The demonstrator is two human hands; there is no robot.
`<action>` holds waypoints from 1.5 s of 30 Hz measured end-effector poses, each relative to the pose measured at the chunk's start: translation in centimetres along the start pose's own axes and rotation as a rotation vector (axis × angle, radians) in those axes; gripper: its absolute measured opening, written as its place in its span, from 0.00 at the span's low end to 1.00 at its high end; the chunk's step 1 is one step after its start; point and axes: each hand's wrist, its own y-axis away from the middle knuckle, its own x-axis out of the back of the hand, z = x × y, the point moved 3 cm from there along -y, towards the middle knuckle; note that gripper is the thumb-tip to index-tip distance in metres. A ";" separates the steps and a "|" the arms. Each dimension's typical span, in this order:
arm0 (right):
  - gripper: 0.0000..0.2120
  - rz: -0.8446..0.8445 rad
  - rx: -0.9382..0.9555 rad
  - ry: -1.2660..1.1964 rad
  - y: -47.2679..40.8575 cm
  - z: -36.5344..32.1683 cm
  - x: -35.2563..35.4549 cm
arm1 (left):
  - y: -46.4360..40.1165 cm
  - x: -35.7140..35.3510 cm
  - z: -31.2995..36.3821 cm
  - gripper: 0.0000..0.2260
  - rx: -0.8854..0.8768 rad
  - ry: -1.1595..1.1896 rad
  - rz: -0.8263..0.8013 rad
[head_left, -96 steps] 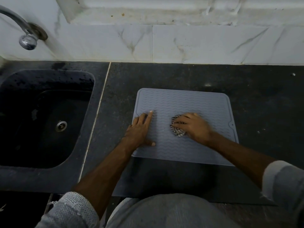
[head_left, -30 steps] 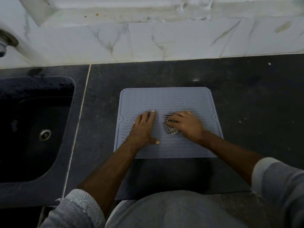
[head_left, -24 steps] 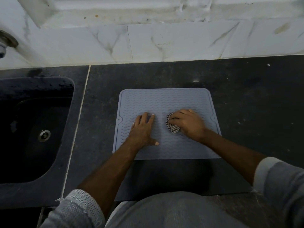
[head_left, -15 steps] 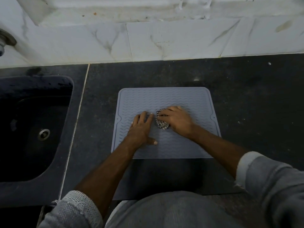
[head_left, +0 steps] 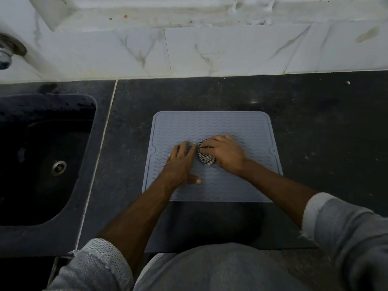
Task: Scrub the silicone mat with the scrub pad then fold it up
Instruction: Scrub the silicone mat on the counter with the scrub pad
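Scrubbing underway, fold not started. Mat [head_left: 212,124] lies flat and unfolded on counter [head_left: 315,122]. Left hand [head_left: 180,164], fingers straight, presses mat down. Right hand [head_left: 225,155] grips pad [head_left: 206,159] mid-mat, fingers curled over it. Left to do: rest of scrub, then fold.

Head view looks steeply down, close over the counter [head_left: 315,127].

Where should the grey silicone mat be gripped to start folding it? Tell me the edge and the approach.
Judging by its pose, pinch the grey silicone mat at a far rounded corner, coming from the wall side. It lies flat on the dark countertop. The left hand and the right hand, which holds the checked scrub pad, cover the middle, so the far edge is free.
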 end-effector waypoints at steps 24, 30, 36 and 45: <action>0.21 0.032 0.082 0.040 3.5 -0.6 0.1 | 0.2 0.1 0.0 0.57 -0.024 -0.009 0.010; 0.21 0.034 0.021 0.054 5.3 1.8 0.6 | 0.3 0.3 0.2 0.57 -0.023 0.003 0.027; 0.19 0.058 0.043 -0.014 0.9 -3.7 -0.2 | 0.3 0.4 0.4 0.57 -0.010 -0.016 -0.002; 0.24 0.025 0.064 0.077 6.3 1.2 0.1 | 0.4 0.5 0.2 0.56 -0.047 -0.007 0.037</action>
